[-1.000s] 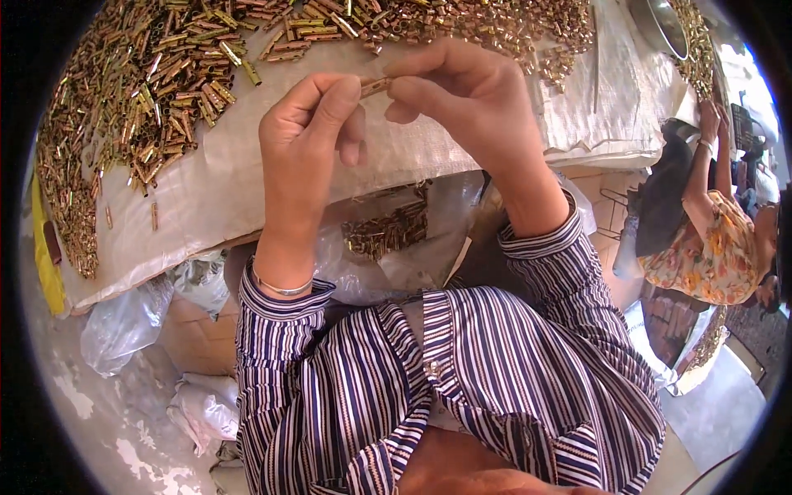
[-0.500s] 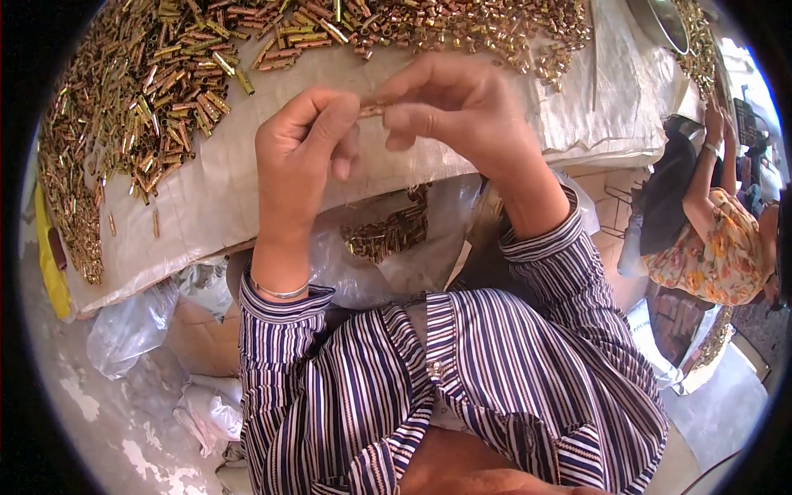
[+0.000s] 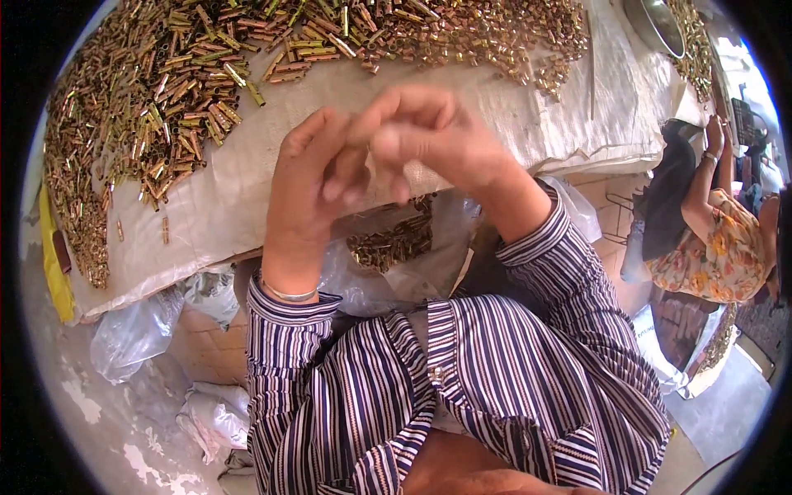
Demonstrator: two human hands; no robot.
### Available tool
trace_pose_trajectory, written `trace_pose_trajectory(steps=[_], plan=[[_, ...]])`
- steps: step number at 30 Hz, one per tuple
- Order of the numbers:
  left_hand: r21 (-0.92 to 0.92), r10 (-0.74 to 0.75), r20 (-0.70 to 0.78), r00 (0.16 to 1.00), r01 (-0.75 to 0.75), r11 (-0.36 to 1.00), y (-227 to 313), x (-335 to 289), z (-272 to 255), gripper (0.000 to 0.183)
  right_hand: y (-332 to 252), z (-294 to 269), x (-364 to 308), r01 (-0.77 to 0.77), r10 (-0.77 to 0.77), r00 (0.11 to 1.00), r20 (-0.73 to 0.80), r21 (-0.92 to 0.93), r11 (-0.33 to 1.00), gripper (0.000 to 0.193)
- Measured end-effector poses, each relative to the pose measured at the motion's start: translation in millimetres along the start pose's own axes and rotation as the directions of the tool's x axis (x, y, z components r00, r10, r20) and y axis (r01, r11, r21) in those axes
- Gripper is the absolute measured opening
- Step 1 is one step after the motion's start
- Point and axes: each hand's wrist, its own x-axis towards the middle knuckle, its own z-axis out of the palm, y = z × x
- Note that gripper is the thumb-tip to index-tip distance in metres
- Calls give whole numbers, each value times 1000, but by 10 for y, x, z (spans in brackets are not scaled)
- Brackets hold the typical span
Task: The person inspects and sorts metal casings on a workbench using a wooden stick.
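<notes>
My left hand [image 3: 304,181] and my right hand [image 3: 454,144] meet above the near edge of the cloth-covered table [image 3: 256,161], thumbs and forefingers closed toward each other. Both are smeared by motion, and whatever lies between the fingertips is hidden. Past my left hand spreads a heap of slim brass-coloured metal tubes [image 3: 177,91]. Shorter copper-coloured metal pieces [image 3: 487,41] lie beyond my right hand. Two single tubes [image 3: 165,230] rest apart from the heap near the front edge.
A thin rod [image 3: 591,66] and a metal bowl [image 3: 656,25] are at the far right. Below the edge, clear plastic [image 3: 355,276] surrounds more brass pieces [image 3: 396,243]. Plastic bags [image 3: 136,330] hang at the left. Another person in a floral top [image 3: 709,256] sits at the right.
Both hands have come nearer to me and closer together. The small copper-coloured piece seen between the fingertips before is now hidden. The view has shifted slightly.
</notes>
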Motion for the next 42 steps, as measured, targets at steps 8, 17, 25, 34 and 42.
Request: trace_pose_trajectory(steps=[8, 17, 25, 34, 42], plan=[[-200, -59, -450, 891, -36, 979, 117, 426, 139, 21, 50, -467, 404, -147, -464, 885, -40, -969, -197, 25], [997, 573, 62, 817, -21, -79, 155, 957, -177, 27, 180, -443, 522, -221, -415, 906, -78, -925, -309, 14], [941, 610, 254, 750, -45, -336, 60, 1027, -228, 24, 98, -536, 504, -97, -551, 834, -38, -992, -80, 12], [987, 642, 164, 749, -129, -100, -5, 826, -302, 17, 7, -601, 365, 26, -432, 853, -292, -803, 595, 18], [540, 304, -237, 923, -134, 831, 11, 325, -61, 19, -9, -323, 274, 104, -290, 919, -267, -545, 832, 16]])
